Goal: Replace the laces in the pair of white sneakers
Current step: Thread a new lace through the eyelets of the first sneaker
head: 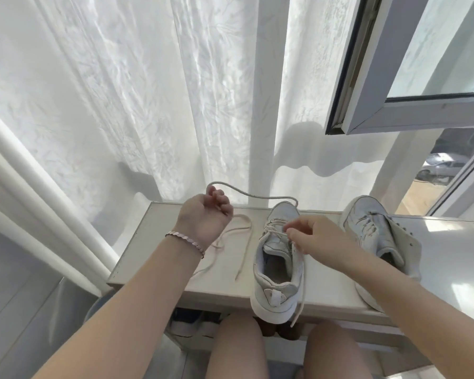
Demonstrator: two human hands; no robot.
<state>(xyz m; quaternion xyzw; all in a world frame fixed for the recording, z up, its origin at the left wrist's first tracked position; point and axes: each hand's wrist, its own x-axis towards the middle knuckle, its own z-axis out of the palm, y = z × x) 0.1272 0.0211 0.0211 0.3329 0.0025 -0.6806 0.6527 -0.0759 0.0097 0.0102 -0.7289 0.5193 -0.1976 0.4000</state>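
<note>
Head view: your left hand (205,214) pinches the lace (257,196) high, right hand (312,237) pinching it at the eyelets of the sneaker (277,272), so a hard yank could drag that overhanging heel off the desk (153,250)

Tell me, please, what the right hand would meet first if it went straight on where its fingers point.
Probably the laced front of the middle sneaker: the right hand points left, its fingers at the lace crossings. Beyond lies the loose lace, though depth is unclear.
</note>
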